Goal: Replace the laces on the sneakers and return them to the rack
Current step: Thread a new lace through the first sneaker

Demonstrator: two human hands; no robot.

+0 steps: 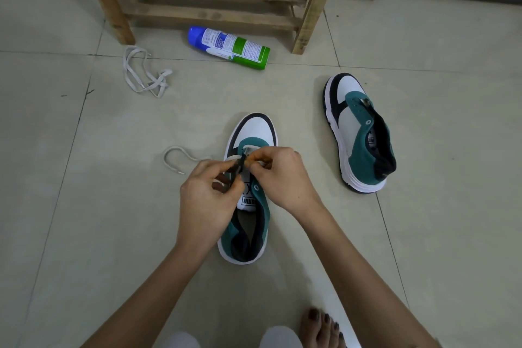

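Observation:
A white, teal and black sneaker (255,127) stands on the floor right in front of me, toe pointing away. Both hands work over its eyelets. My left hand (206,200) pinches the teal eyelet flap on the left side. My right hand (282,175) pinches the grey lace near the tongue. That lace's (176,154) free end trails out to the left of the shoe. The second sneaker (358,133) lies to the right without a lace. Another loose grey lace (144,73) lies at the far left. The wooden rack (209,0) stands at the back.
A spray can (228,46) with a blue cap and green band lies on its side in front of the rack. My bare foot (322,328) and knees show at the bottom edge. Pale floor tiles surround everything.

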